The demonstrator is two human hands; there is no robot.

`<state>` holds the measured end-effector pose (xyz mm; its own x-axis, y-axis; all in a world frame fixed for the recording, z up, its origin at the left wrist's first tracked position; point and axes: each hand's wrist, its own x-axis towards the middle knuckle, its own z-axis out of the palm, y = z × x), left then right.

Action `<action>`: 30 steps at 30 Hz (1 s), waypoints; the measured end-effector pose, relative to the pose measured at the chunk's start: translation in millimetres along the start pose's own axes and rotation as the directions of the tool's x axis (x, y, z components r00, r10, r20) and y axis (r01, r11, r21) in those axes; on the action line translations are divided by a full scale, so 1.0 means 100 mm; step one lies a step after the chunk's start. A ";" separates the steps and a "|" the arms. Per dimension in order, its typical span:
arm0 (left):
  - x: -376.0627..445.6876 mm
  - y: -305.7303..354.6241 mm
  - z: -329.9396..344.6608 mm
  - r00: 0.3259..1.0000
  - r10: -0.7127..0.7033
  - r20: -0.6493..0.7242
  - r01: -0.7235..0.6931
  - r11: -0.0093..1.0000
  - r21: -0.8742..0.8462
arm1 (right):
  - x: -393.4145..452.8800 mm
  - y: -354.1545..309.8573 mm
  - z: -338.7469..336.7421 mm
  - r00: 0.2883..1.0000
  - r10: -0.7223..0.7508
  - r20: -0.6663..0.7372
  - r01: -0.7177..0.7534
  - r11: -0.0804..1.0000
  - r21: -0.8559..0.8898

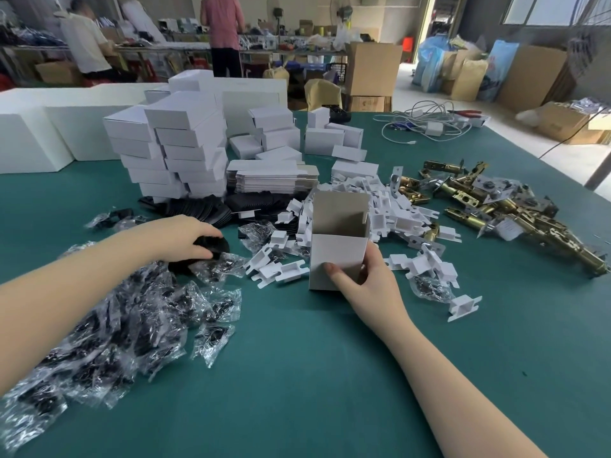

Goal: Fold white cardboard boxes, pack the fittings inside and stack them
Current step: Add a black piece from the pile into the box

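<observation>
Nearest me, my right hand (362, 276) holds the open white box (339, 246) upright on the green bench (297, 375), thumb pressed on the front panel and fingers wrapped round the right side; the top flaps stand open and I cannot see whether anything lies inside. My left hand (188, 239) has its fingers curled down over a black foam pad (215, 247) at the edge of the heap of clear bagged screw packs (125, 325), gripping it as far as I can judge. The step in hand, I reckon, is fetching that pad to go into the box. To do it well I would keep the box steady and square on the bench, mouth facing up, lift only one pad clear of the crinkly bags so none comes along, and slide it in flat against a wall so the flaps are not creased. Just beyond the box lies a scatter of white plastic inserts (380, 209), and to the right of that the pile of brass latch fittings (496, 206), well apart from my hands; one of those would need to follow. Farther back are the flat box blanks (271, 180) stacked on more black pads, then the stack of finished boxes (172, 150), where this one belongs once closed. As for writing, the boxes are plain white and I can read no brand or label anywhere; the brown cartons (373, 71) beyond the bench are too blurred to make out.
</observation>
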<state>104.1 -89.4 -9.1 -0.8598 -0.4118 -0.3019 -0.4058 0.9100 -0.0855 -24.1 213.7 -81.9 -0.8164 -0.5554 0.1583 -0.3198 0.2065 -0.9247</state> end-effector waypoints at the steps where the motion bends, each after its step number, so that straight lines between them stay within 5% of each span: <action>1: 0.03 0.02 0.03 0.999 -0.002 -0.052 0.002 1.000 -0.006 | 0.00 0.00 0.00 1.000 0.001 0.002 -0.001 1.000 0.001; 6: 0.17 0.20 0.17 0.957 -0.079 -0.280 0.102 0.993 0.067 | 0.00 -0.02 -0.01 1.000 0.001 0.008 -0.001 1.000 0.024; 9: 0.21 0.26 0.05 0.967 -0.194 -0.166 0.199 0.980 0.016 | 0.01 -0.01 -0.01 1.000 0.009 0.004 -0.009 0.999 0.034; 13: 0.24 0.30 -0.08 0.984 -0.143 -0.108 0.124 0.978 -0.169 | 0.02 0.00 -0.01 1.000 0.010 -0.001 -0.009 0.999 0.048; 18: 0.21 0.24 -0.14 0.948 -0.192 -0.253 0.091 0.927 -0.363 | 0.03 0.01 -0.02 1.000 0.012 0.004 -0.013 0.997 0.071; 26: 0.16 0.31 -0.15 0.993 -0.098 -0.063 0.071 0.940 -0.333 | 0.05 0.05 -0.02 1.000 0.008 0.003 -0.008 0.996 0.083; 30: 0.18 0.38 -0.15 0.988 -0.124 -0.088 0.098 0.961 -0.260 | 0.05 0.06 -0.01 1.000 0.008 0.003 -0.008 0.996 0.083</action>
<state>68.5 -62.4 -3.1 -0.8267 -0.5244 -0.2039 -0.5543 0.8213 0.1352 -30.7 212.9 -86.0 -0.8173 -0.5563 0.1500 -0.2721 0.1432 -0.9516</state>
